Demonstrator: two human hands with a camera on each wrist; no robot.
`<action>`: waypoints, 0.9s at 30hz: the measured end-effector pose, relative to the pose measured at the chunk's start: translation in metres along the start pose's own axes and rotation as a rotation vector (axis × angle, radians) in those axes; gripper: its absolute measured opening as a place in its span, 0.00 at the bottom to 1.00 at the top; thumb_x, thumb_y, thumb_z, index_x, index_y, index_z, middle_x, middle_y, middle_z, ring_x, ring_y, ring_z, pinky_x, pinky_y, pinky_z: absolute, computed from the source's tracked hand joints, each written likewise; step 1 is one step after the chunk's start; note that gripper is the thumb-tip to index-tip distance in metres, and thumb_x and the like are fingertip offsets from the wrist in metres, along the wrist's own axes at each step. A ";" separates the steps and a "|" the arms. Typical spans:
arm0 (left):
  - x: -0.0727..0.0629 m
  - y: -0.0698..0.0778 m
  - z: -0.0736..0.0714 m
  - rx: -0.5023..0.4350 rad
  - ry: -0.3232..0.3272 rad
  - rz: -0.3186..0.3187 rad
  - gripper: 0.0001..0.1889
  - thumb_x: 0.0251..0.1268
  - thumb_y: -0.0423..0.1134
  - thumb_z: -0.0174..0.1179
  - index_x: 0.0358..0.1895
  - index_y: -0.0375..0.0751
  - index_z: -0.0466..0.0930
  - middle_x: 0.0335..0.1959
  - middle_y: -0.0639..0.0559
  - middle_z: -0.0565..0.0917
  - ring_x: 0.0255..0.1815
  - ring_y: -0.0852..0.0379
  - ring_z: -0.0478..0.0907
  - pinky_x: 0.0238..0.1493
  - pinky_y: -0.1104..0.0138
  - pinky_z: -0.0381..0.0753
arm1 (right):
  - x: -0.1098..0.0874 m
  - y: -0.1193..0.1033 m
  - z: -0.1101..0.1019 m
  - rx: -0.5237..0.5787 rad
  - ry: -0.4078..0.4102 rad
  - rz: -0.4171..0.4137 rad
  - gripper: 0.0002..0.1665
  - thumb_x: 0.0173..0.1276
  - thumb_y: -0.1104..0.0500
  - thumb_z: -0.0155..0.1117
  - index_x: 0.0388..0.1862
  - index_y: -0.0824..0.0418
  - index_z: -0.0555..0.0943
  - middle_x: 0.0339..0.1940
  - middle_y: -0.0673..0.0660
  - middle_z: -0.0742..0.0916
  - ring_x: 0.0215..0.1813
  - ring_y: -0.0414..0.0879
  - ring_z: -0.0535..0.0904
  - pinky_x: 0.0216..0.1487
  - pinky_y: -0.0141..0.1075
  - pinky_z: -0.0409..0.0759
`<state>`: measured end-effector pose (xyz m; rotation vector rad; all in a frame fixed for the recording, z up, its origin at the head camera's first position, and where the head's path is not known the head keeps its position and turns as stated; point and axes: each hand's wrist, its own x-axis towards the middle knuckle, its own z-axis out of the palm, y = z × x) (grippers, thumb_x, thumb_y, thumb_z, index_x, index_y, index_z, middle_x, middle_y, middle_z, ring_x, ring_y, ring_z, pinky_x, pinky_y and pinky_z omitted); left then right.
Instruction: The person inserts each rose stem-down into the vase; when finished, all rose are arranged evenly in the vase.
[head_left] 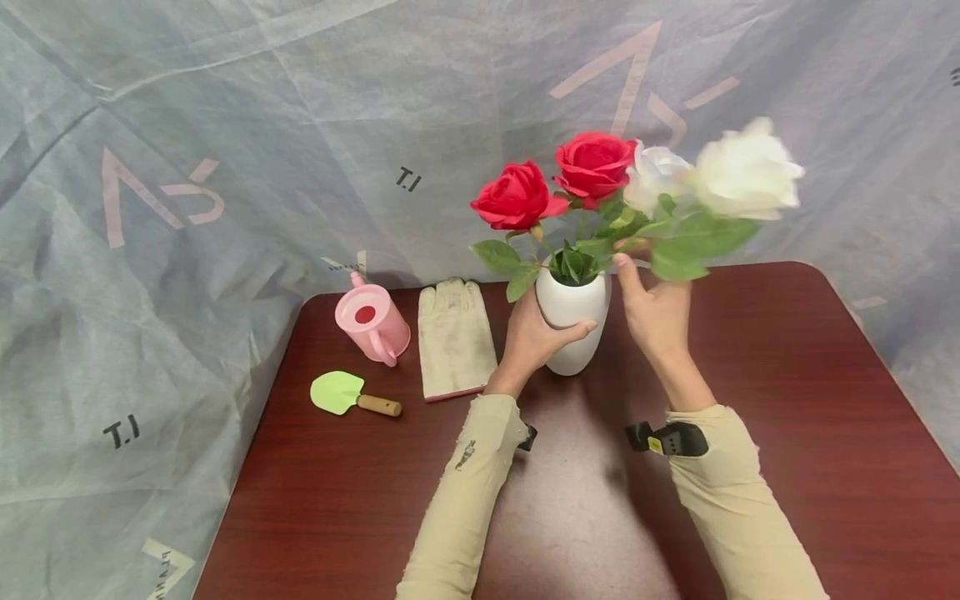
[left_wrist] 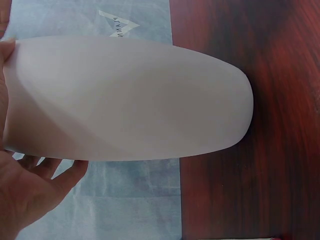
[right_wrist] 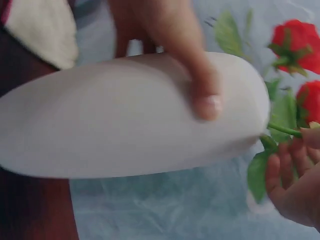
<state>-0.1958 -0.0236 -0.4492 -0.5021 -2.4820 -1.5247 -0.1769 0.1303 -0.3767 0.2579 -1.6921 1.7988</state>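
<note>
A white vase (head_left: 572,354) stands upright on the table, and my left hand (head_left: 534,337) grips its side with the thumb across the front. Two red roses, a left one (head_left: 516,197) and a right one (head_left: 595,165), rise from its mouth. Right of them are a white rose (head_left: 656,177) and a larger, blurred white rose (head_left: 750,171). Beside the vase mouth, my right hand (head_left: 660,317) pinches a green stem (right_wrist: 284,129), seen in the right wrist view. Leaves partly cover those fingertips in the head view. The stems' lower ends are hidden inside the vase.
Left of the vase lies a pair of cream work gloves (head_left: 454,342). Beyond it are a pink watering can (head_left: 382,325) and a small green trowel (head_left: 337,392) with a wooden handle. A grey cloth backdrop (head_left: 285,167) hangs behind the dark red table (head_left: 345,508).
</note>
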 end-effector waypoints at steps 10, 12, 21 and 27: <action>-0.003 0.003 0.003 0.082 -0.009 -0.063 0.47 0.41 0.55 0.72 0.67 0.48 0.60 0.45 0.55 0.78 0.39 0.61 0.76 0.37 0.69 0.76 | 0.007 0.006 0.005 -0.430 -0.151 0.087 0.09 0.58 0.65 0.64 0.38 0.67 0.79 0.35 0.57 0.82 0.40 0.41 0.76 0.41 0.31 0.72; -0.002 0.004 0.004 0.074 -0.004 -0.050 0.48 0.41 0.54 0.72 0.69 0.50 0.58 0.47 0.55 0.76 0.41 0.61 0.75 0.38 0.69 0.76 | 0.008 0.004 0.005 -0.460 -0.187 0.124 0.11 0.58 0.63 0.63 0.39 0.66 0.78 0.38 0.58 0.82 0.43 0.45 0.76 0.46 0.36 0.71; -0.001 0.004 0.006 0.114 -0.005 -0.050 0.47 0.42 0.57 0.71 0.68 0.53 0.58 0.51 0.56 0.74 0.44 0.60 0.74 0.40 0.67 0.76 | 0.006 -0.022 -0.021 -0.372 -0.502 0.413 0.29 0.63 0.58 0.61 0.63 0.64 0.68 0.59 0.61 0.75 0.61 0.51 0.68 0.59 0.48 0.65; -0.003 0.001 0.006 0.026 -0.019 -0.014 0.49 0.43 0.56 0.71 0.70 0.59 0.52 0.57 0.60 0.69 0.51 0.64 0.70 0.48 0.66 0.73 | -0.022 -0.023 -0.064 -0.244 -0.548 0.508 0.38 0.66 0.55 0.62 0.71 0.55 0.57 0.67 0.55 0.67 0.67 0.48 0.62 0.60 0.36 0.66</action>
